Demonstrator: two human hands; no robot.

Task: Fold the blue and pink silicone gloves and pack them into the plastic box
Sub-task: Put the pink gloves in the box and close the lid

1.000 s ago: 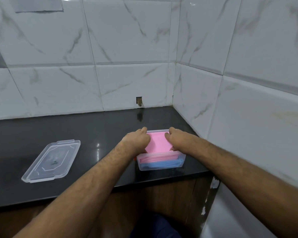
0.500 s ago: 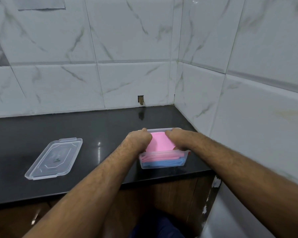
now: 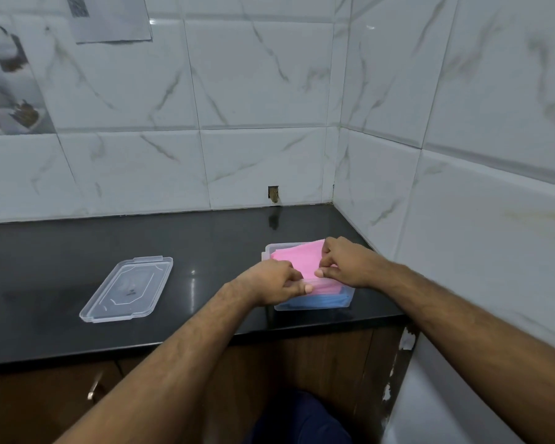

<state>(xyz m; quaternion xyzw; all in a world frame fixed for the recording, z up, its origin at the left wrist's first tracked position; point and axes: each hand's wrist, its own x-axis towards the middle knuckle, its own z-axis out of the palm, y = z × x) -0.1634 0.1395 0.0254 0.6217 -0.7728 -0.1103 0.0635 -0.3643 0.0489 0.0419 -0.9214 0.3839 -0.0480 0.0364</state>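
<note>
The clear plastic box (image 3: 268,251) stands on the black counter near its front right corner. A folded pink glove (image 3: 297,258) lies on top inside it, and a blue glove (image 3: 318,300) shows through the front wall underneath. My left hand (image 3: 274,282) pinches the pink glove's near left edge with thumb and fingers. My right hand (image 3: 346,262) has its fingers curled on the pink glove's right side, thumb toward the left hand. Both hands hide part of the box.
The box's clear lid (image 3: 127,288) lies flat on the black counter (image 3: 205,251) to the left. Tiled walls close the back and the right side. A wooden cabinet front (image 3: 318,357) is below the counter edge.
Both hands drew back from the box's far edge to the pink glove's near part and now pinch it. The camera tilted up slightly.
</note>
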